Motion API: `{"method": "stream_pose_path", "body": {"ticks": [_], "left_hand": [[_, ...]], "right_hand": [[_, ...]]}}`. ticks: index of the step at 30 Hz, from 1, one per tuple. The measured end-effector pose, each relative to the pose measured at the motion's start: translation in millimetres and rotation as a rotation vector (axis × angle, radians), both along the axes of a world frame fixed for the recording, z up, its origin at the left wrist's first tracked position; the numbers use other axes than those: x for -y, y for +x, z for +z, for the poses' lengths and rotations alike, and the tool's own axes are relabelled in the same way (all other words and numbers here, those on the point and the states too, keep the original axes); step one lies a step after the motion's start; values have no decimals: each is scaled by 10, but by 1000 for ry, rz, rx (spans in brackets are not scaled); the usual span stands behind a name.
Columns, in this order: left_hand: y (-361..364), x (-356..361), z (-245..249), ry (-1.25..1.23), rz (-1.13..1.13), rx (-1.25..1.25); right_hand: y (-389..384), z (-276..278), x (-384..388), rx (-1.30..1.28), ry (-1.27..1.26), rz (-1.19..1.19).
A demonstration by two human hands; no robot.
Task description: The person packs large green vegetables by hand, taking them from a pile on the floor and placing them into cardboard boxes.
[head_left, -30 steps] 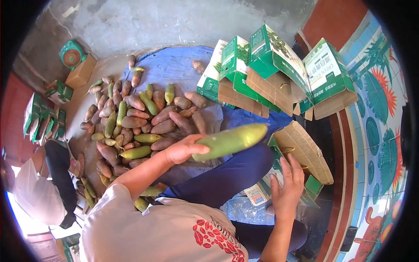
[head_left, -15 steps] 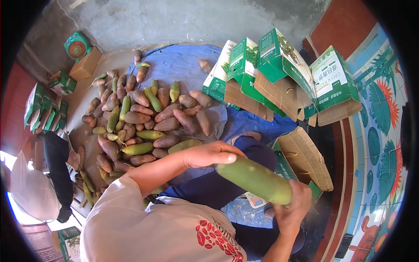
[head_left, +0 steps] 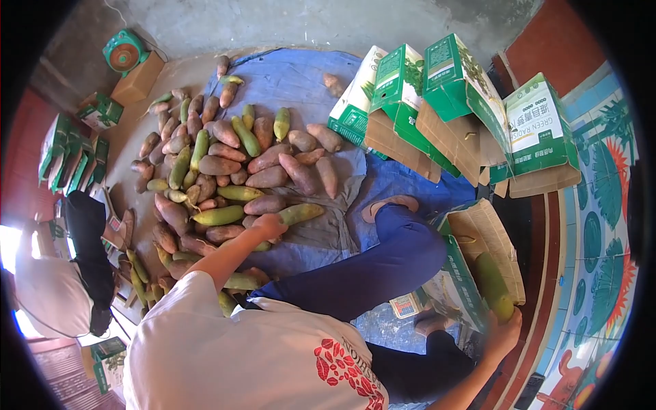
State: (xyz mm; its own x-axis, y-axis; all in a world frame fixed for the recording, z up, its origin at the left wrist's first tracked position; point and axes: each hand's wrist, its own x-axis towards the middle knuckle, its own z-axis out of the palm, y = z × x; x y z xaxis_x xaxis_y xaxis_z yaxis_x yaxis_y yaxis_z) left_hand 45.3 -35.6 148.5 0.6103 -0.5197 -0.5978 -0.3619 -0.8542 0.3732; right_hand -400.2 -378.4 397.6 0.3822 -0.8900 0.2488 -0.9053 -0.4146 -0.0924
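Note:
My right hand [head_left: 504, 335] is closed round the lower end of a large green radish [head_left: 495, 283]. That radish stands tilted at the mouth of an open green and white carton [head_left: 456, 277], partly inside it. To the left, my left hand [head_left: 271, 226] reaches to the edge of the pile, its fingers closed over the near end of another green radish [head_left: 302, 213]. Its fingertips are partly hidden. Around it lie many reddish-purple radishes [head_left: 298, 174] and several green ones, such as a plump green radish [head_left: 219, 216].
Several open green cartons [head_left: 447, 85] stand at the back right on a blue tarp [head_left: 290, 82]. A tiled, painted wall [head_left: 598, 225] runs along the right. At the left, another person [head_left: 55, 294] is beside the pile. A green fan-like device [head_left: 124, 53] sits on a brown box [head_left: 137, 78].
My right hand has carried the large green radish down and right to the carton. My left hand has left that radish and moved left to another green radish at the pile. The view has shifted slightly.

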Motion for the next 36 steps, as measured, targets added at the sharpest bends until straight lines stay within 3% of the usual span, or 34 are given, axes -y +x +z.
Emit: {"method": "stream_pose_path", "body": {"ticks": [5, 7, 13, 16, 18, 22, 26, 30, 33, 36], "left_hand": [[-64, -609, -645, 325, 9, -56], [-72, -925, -960, 335, 52, -20], [-161, -1131, -841, 347, 250, -43], [-224, -1141, -711, 344, 306, -41], [-228, -1098, -686, 351, 324, -63], [-265, -1161, -865, 366, 329, -118], [-307, -1164, -1164, 325, 349, -128], [-346, -942, -957, 244, 398, -149], [-317, -830, -941, 211, 395, -141], [-272, -746, -910, 177, 410, -112]], "right_hand": [[64, -211, 335, -162, 188, -36], [74, -293, 537, -205, 300, -22], [-178, -701, 1192, -283, 386, 191], [-242, -759, 1412, -201, 654, 6], [-224, -776, 1458, -210, 627, 35], [-171, -656, 1387, 187, 740, -90], [-67, -742, 1132, 238, 328, -4], [200, -610, 798, 29, 177, 99], [409, -468, 608, 53, 187, 104], [614, -400, 382, 53, -66, 206]]}}
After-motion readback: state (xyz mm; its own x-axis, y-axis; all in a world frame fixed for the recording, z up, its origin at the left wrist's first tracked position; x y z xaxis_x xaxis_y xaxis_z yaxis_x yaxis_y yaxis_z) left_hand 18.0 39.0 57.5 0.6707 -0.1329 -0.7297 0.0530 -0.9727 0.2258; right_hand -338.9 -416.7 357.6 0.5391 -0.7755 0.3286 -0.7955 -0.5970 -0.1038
